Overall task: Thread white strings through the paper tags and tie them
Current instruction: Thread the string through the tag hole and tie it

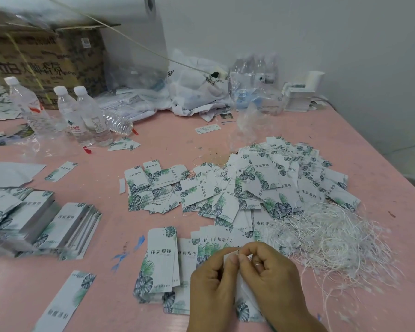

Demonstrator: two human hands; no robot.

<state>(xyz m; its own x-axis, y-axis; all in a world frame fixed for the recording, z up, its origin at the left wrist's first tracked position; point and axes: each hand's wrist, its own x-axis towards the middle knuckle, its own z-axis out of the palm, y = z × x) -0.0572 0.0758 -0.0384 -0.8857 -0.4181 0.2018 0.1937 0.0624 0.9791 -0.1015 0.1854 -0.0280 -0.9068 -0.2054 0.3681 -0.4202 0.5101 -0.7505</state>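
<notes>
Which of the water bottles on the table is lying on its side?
The clear bottle right of the three capped bottles. It lies flat on the pink table; the others stand upright.

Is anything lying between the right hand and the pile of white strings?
Nothing visible does. The right hand and left hand pinch a paper tag; the white strings lie just right of them on the pink table.

Pink table: tangled white strings at right, loose leaf-printed paper tags behind them, clear plastic water bottles far left, before brown cardboard box.
</notes>
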